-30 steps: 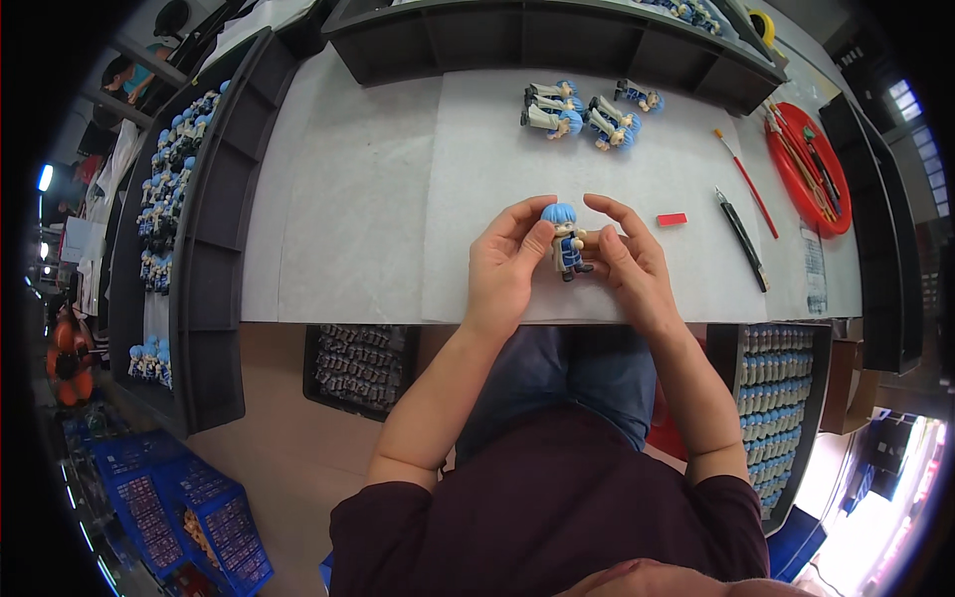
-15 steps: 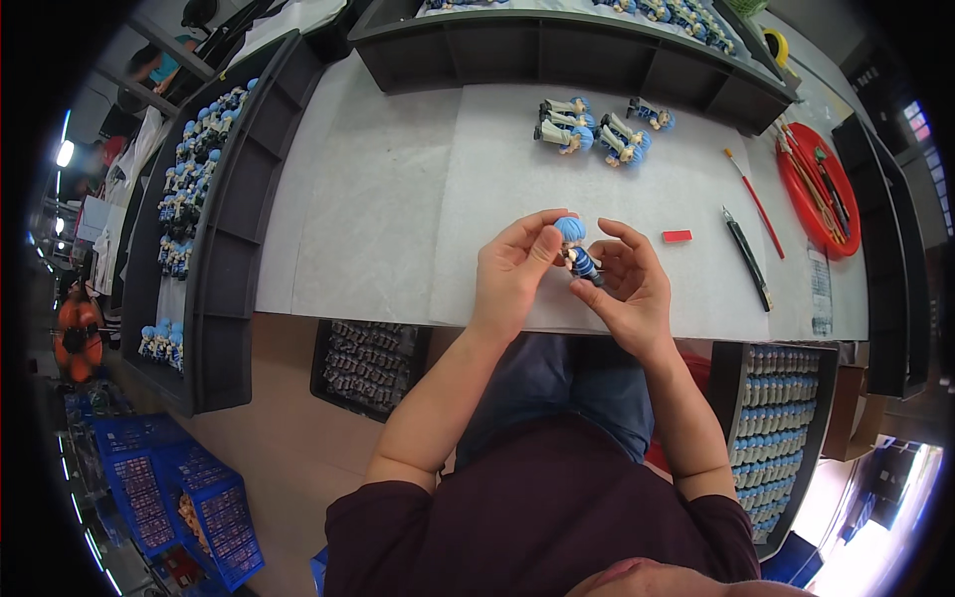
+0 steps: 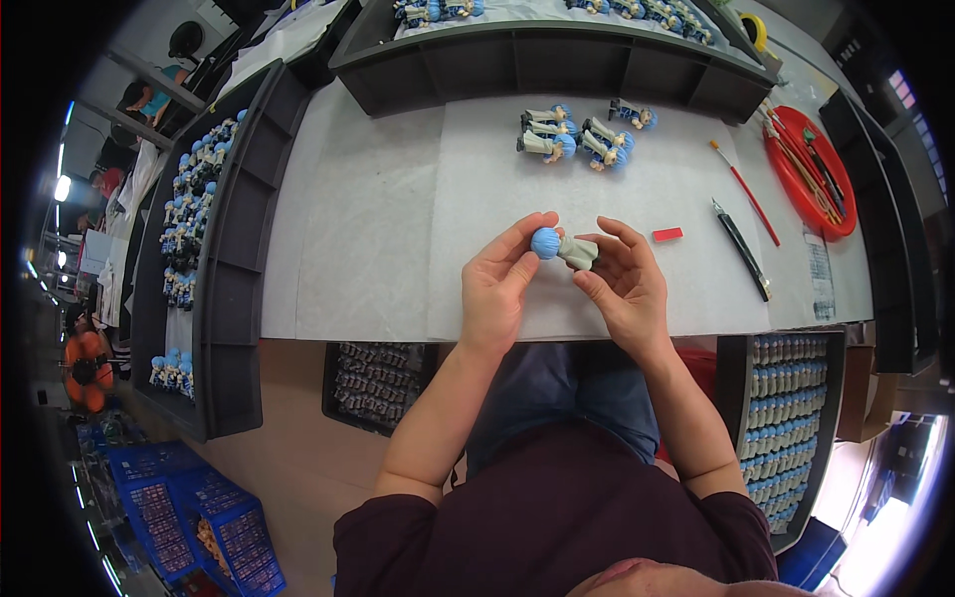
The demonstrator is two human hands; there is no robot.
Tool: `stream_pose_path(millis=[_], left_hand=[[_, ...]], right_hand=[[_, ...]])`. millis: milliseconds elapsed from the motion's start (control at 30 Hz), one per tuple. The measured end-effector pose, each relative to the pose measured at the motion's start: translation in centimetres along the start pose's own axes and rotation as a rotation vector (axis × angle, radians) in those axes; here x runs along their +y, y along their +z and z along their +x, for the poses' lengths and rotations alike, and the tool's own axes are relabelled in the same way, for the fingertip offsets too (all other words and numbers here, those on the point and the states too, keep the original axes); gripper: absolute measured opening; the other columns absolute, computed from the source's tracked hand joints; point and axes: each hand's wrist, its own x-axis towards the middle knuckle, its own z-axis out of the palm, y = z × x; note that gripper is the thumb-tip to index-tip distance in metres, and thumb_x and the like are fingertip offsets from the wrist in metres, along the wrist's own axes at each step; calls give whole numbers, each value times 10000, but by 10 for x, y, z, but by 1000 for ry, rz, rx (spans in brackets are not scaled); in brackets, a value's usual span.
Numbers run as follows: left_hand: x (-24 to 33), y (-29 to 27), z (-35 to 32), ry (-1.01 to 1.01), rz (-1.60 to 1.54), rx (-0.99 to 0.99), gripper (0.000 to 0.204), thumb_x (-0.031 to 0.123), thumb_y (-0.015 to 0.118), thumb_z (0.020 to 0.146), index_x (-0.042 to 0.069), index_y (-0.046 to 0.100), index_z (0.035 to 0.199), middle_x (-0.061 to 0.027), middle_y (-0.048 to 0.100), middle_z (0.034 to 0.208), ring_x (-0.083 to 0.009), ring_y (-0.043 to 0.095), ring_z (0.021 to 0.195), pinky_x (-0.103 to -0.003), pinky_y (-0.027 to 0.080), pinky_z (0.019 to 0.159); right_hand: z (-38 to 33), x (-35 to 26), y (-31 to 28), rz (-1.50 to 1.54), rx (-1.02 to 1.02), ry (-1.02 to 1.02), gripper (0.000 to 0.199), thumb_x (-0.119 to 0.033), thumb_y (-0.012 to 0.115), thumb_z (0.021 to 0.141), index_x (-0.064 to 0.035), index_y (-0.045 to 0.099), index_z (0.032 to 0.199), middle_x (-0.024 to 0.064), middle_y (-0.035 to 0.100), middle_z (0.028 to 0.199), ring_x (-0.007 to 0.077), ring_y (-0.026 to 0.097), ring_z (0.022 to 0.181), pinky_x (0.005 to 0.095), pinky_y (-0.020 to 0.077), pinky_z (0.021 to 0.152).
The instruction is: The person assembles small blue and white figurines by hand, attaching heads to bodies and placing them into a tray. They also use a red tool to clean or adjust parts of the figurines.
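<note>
A small figurine [image 3: 578, 253] with blue hair and a pale cape lies sideways between my two hands above the white-covered table. My left hand [image 3: 497, 284] pinches its blue-haired head between thumb and fingers. At the lower end, my right hand [image 3: 633, 284] curls round the cape and legs, thumb on the near side. The face is turned out of sight. Farther back on the sheet lies a group of similar figurines [image 3: 549, 145], with another figurine [image 3: 633, 113] just beside them.
Right of my hands lie a red block [image 3: 668, 235], a black pen-like knife [image 3: 741, 249], a thin brush [image 3: 746, 192] and a red tray [image 3: 851, 204] of tools. Dark crates of figurines stand behind [image 3: 557, 62] and left [image 3: 227, 259]. Another figurine tray [image 3: 734, 398] sits below the table's right edge.
The figurine has been turned over: its blue front showed before, now its pale caped back does. Its head has tipped toward my left hand. The whole view has shifted slightly.
</note>
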Motion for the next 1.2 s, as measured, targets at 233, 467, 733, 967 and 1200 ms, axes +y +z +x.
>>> stream_pose_path(millis=[233, 467, 733, 967, 1200], left_hand=[[4, 7, 0, -23, 11, -18, 374, -43, 462, 889, -36, 468, 1263, -165, 502, 1282, -254, 493, 1186, -346, 385, 1010], [4, 5, -5, -18, 128, 37, 339, 25, 492, 912, -33, 492, 1247, -148, 519, 1264, -217, 514, 1144, -325, 410, 971], [-1, 13, 3, 10, 189, -5, 326, -17, 476, 904, -44, 499, 1229, -154, 536, 1225, -203, 535, 1089, -336, 434, 951], [-3, 12, -8, 109, 476, 51, 346, 71, 438, 935, -43, 448, 1261, -145, 483, 1280, -228, 488, 1123, -311, 368, 960], [-11, 30, -16, 148, 699, 70, 298, 127, 544, 897, -62, 566, 1126, -170, 568, 1077, -218, 522, 936, -322, 434, 843]], right_hand=[[0, 0, -2, -25, 20, -23, 583, 23, 669, 783, -15, 369, 1282, 126, 536, 1137, 180, 554, 1036, 307, 473, 883], [-3, 2, 1, -72, 12, -22, 587, 46, 679, 758, -37, 404, 1270, 106, 533, 1132, 158, 550, 1031, 291, 474, 865], [-5, 3, -8, -190, 161, -130, 360, -43, 695, 752, 2, 570, 1086, 123, 632, 983, 184, 628, 891, 293, 505, 772], [-48, -34, -85, -295, 479, -610, 179, -8, 671, 757, -8, 622, 929, 80, 649, 887, 139, 621, 774, 257, 498, 695], [-284, -51, -332, -525, 1722, -556, 180, -33, 647, 822, -16, 607, 997, 52, 659, 872, 79, 603, 750, 197, 491, 660]])
